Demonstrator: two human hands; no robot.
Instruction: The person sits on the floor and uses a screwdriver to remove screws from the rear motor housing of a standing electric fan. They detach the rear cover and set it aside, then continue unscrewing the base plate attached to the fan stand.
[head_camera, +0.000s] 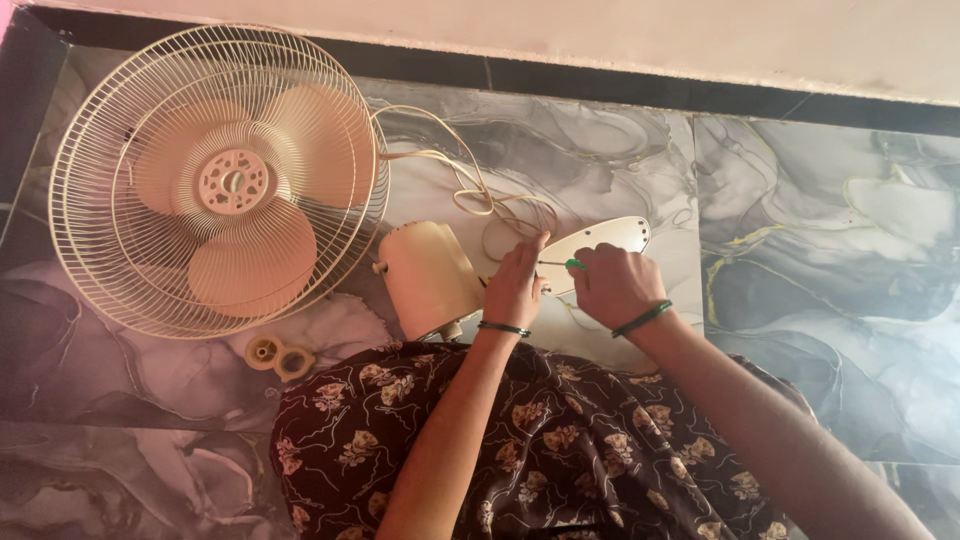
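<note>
Left hand (515, 285): centre of frame, fingers curled down onto the base (600, 245), steadying it beside the screwdriver tip; a dark bangle on the wrist.
Right hand (615, 285): just right of the left, closed in a fist around the screwdriver (572, 264), whose green handle shows at the thumb.
Base: cream plate, flat on the floor (820, 250), upper centre, touching both hands.
Motor (428, 278): cream housing, just left of the left hand.
Fan (220, 180): wire cage with blades, upper left, lying face up.
Cord (470, 180): loops from cage toward base.
Knobs (279, 356): two small round parts, below the cage.
</note>
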